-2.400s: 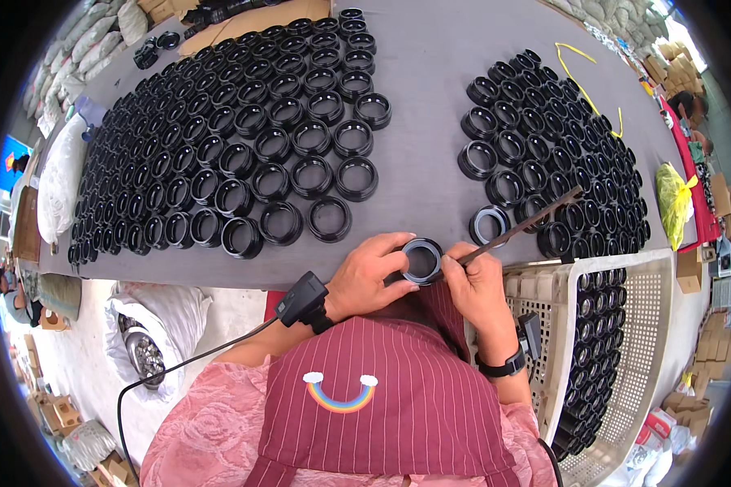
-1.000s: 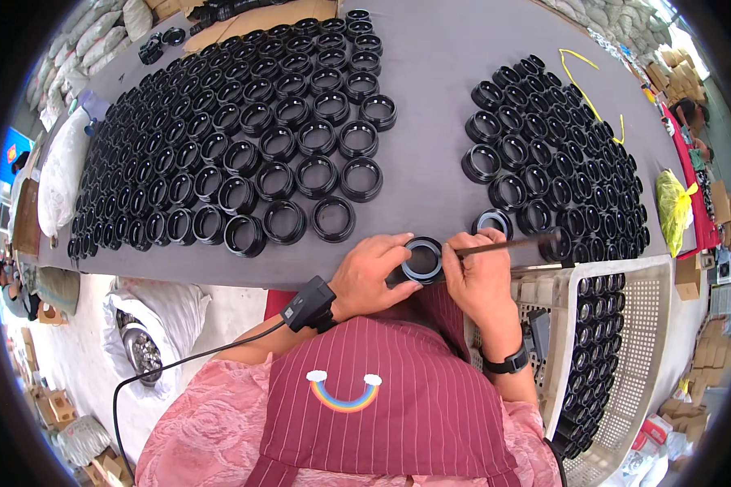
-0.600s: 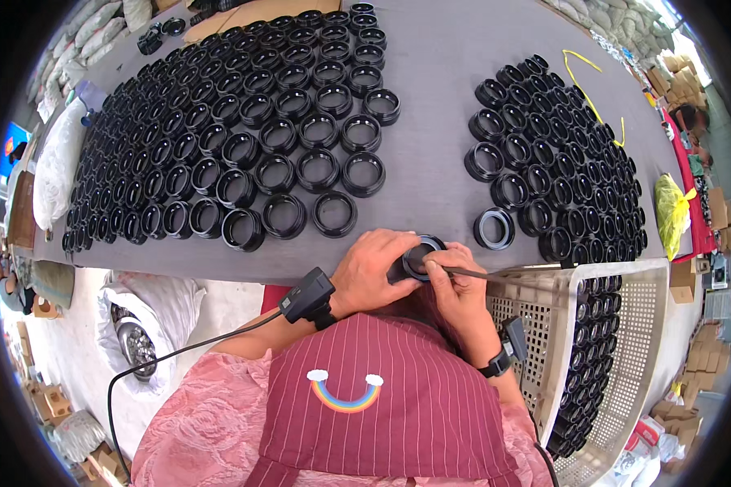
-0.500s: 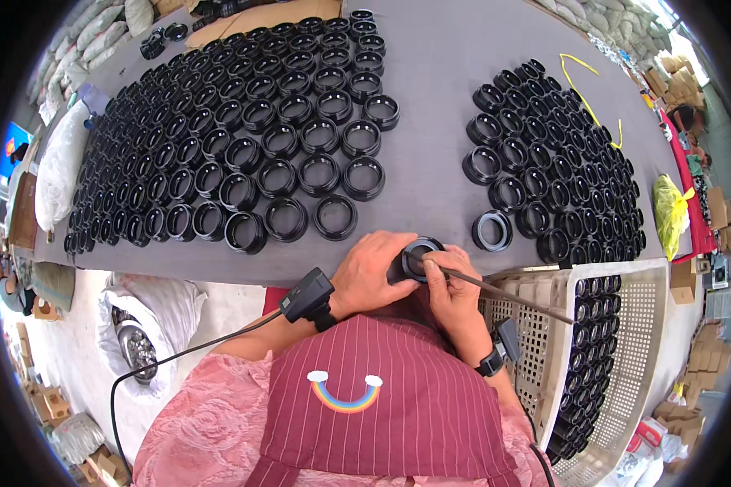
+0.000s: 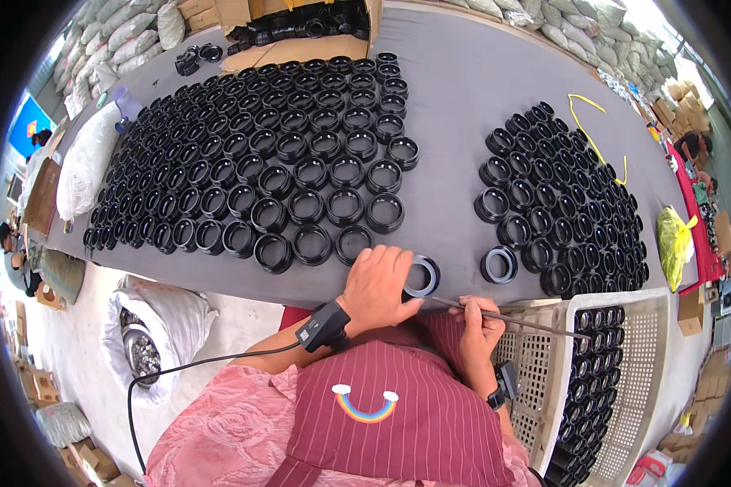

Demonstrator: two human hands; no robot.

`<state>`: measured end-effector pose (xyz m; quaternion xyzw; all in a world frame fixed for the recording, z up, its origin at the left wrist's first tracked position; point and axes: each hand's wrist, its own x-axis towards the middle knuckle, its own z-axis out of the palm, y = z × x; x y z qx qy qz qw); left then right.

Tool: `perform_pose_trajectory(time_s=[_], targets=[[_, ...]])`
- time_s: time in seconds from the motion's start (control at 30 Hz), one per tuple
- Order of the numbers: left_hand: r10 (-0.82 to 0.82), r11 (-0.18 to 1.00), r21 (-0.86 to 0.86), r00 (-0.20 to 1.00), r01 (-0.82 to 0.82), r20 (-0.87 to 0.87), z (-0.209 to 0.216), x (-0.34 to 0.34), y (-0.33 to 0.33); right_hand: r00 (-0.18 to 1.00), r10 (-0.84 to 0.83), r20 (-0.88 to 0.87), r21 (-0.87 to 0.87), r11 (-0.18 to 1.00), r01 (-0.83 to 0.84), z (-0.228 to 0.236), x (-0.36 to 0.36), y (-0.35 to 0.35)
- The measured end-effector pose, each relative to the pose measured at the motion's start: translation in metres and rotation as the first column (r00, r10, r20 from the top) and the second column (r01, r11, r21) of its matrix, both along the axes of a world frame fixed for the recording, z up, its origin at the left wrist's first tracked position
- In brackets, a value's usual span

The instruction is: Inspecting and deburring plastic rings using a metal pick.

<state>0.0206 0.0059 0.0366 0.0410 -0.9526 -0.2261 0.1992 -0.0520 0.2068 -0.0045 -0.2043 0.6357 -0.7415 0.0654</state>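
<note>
At the table's front edge my left hand [image 5: 378, 286] is closed around a black ring [image 5: 434, 274] with a grey inner band, its opening turned up. My fingers cover its left side. Just to the right, my right hand [image 5: 479, 326] pinches a thin grey-brown rod [image 5: 536, 326]. The rod's left tip lies close to the lower right of the ring, and I cannot tell whether it touches. Its other end reaches over the crate's edge. Another black ring with a grey band [image 5: 486, 266] sits on the table beyond my right hand.
Rows of black rings [image 5: 310, 172] cover the table's left; a smaller group [image 5: 542, 197] stands on the right. A plastic crate [image 5: 544, 345] holding black rings is beside my right arm. A white sack [image 5: 183, 325] stands at lower left, a yellow bag [image 5: 672, 243] at far right.
My right hand has drawn the rod out of the ring, moving right and away from it. My left hand still holds the ring. The view has tilted up slightly.
</note>
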Motion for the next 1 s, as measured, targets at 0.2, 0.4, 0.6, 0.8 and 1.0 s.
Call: perform_pose_trajectory(time_s=[0.2,0.4,0.6,0.8,1.0], targets=[[-0.056,0.95,0.31,0.998,0.04,0.043,-0.003,0.002,0.005,0.994,-0.017,0.105,-0.16,0.987,0.033,0.002,-0.001,0.003],[-0.041,0.791,0.604,0.975,-0.103,0.22,-0.018,-0.004,-0.005,0.978,-0.046,0.201,-0.291,0.951,0.104,0.005,-0.005,-0.011],[0.236,0.877,0.398,0.963,-0.268,0.129,-0.013,0.007,-0.003,0.997,0.045,0.07,-0.013,0.999,-0.044,-0.001,-0.01,-0.028],[0.11,0.992,0.069,0.986,-0.101,-0.128,-0.01,0.03,-0.016,0.986,-0.094,-0.134,0.108,0.988,0.109,-0.014,-0.018,-0.036],[0.111,0.993,0.062,0.983,-0.103,-0.149,-0.029,0.045,-0.033,0.96,0.13,-0.248,0.352,0.935,-0.036,0.007,-0.014,-0.063]])
